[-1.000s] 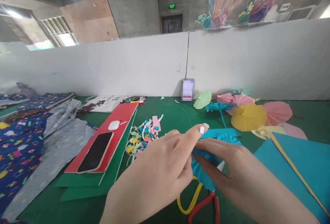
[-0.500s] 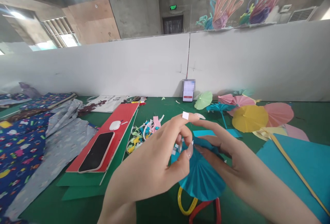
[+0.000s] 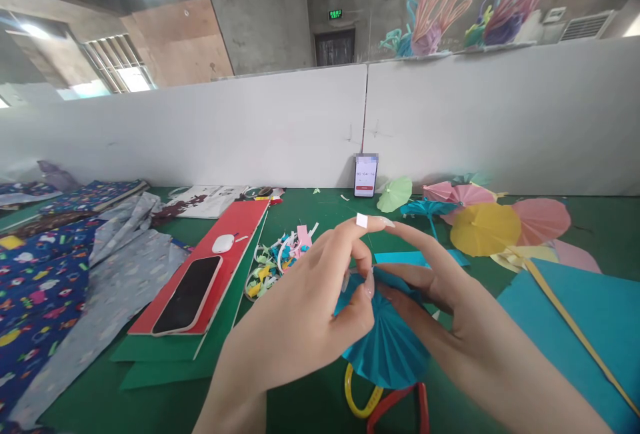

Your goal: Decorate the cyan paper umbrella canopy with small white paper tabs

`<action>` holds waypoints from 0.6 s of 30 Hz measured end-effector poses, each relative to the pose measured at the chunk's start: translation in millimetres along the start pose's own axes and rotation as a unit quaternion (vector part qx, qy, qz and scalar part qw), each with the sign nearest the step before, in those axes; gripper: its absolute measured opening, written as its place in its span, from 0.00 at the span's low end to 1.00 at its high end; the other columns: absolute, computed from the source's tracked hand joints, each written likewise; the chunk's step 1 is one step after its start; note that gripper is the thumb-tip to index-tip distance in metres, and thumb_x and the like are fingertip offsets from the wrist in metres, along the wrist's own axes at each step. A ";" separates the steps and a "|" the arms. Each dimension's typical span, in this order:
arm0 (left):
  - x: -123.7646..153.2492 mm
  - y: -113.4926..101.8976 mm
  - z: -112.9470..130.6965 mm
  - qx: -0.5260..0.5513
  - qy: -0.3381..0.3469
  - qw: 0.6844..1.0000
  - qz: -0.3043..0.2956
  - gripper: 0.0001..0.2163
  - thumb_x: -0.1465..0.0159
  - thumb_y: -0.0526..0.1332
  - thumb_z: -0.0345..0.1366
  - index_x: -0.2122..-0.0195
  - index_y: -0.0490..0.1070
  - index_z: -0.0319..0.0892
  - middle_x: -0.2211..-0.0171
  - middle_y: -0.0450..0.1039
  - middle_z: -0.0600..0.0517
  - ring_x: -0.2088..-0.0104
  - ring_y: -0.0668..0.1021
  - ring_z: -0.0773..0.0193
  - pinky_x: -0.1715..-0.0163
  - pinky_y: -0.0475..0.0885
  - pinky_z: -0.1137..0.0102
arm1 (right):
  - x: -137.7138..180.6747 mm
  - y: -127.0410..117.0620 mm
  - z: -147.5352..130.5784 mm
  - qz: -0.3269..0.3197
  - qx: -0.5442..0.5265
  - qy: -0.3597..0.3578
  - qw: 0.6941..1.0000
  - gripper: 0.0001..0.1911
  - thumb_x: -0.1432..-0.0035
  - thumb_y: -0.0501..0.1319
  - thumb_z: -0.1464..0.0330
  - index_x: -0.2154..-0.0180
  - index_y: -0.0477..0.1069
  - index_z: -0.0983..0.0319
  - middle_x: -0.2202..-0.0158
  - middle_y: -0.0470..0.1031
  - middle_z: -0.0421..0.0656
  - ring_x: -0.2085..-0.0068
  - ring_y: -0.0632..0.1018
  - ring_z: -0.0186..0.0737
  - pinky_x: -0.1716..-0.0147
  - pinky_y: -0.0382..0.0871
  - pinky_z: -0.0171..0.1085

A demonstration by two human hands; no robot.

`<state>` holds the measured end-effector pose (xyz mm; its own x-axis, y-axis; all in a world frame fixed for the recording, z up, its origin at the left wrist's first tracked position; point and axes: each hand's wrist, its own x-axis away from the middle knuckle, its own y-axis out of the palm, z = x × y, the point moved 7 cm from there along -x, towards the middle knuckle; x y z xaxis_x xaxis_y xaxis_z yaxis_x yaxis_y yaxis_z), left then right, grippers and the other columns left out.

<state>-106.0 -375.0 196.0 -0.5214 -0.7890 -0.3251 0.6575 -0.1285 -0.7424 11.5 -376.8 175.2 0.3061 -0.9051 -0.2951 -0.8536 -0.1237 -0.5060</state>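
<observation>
A blue pleated paper fan [image 3: 387,347], opened out into a round like a small parasol, is held between both hands over the table. My left hand [image 3: 305,317] is closed, thumb and bent fingers pinched at its upper middle; the exact grip spot is partly hidden. A small white square [image 3: 362,221] sticks to the left index finger. My right hand [image 3: 460,314] is closed on the fan's right side, with its index finger stretched over to meet the left index fingertip. Below the fan lie a yellow loop handle [image 3: 359,399] and a red handle [image 3: 400,407].
Finished paper parasols, including a yellow one [image 3: 485,229], stand at the back right near blue sheets [image 3: 575,327]. Paper scraps [image 3: 275,261] lie left of my hands. A dark phone [image 3: 189,294] rests on a red board [image 3: 240,221]; another phone [image 3: 365,176] leans on the white partition [image 3: 240,134].
The fan has shifted slightly left and turned a little between my fingers. Both index fingertips now meet above it. The propped phone's screen now shows a timer.
</observation>
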 end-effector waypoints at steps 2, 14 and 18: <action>0.0 0.0 0.7 0.002 -0.001 1.000 0.002 0.25 0.36 0.50 0.27 0.43 0.44 0.56 0.63 0.63 0.57 0.70 0.65 0.69 0.70 0.66 0.72 | -0.6 0.8 -1.1 -0.002 0.005 0.000 1.000 0.27 0.38 0.49 0.72 0.40 0.47 0.50 0.58 0.78 0.43 0.76 0.77 0.35 0.71 0.76 0.37; -0.4 -0.5 2.8 -0.034 -0.015 0.999 0.012 0.08 0.37 0.49 0.27 0.59 0.55 0.47 0.63 0.62 0.55 0.71 0.67 0.71 0.72 0.65 0.73 | -0.3 0.5 -3.3 0.016 0.020 0.017 1.000 0.27 0.39 0.49 0.73 0.40 0.47 0.52 0.57 0.79 0.45 0.76 0.79 0.36 0.78 0.75 0.32; -1.8 -2.0 3.4 -0.056 -0.016 0.998 0.035 0.10 0.37 0.50 0.27 0.57 0.55 0.48 0.64 0.62 0.55 0.69 0.68 0.69 0.71 0.65 0.73 | 0.2 0.2 -6.8 0.023 0.027 0.010 0.999 0.27 0.39 0.49 0.73 0.40 0.47 0.54 0.58 0.79 0.45 0.71 0.81 0.37 0.74 0.77 0.33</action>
<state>-104.5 -375.3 200.0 -0.4579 -0.8127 -0.3605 0.6258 -0.0066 -0.7800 8.5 -379.8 180.6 0.2579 -0.9177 -0.3022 -0.8420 -0.0601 -0.5361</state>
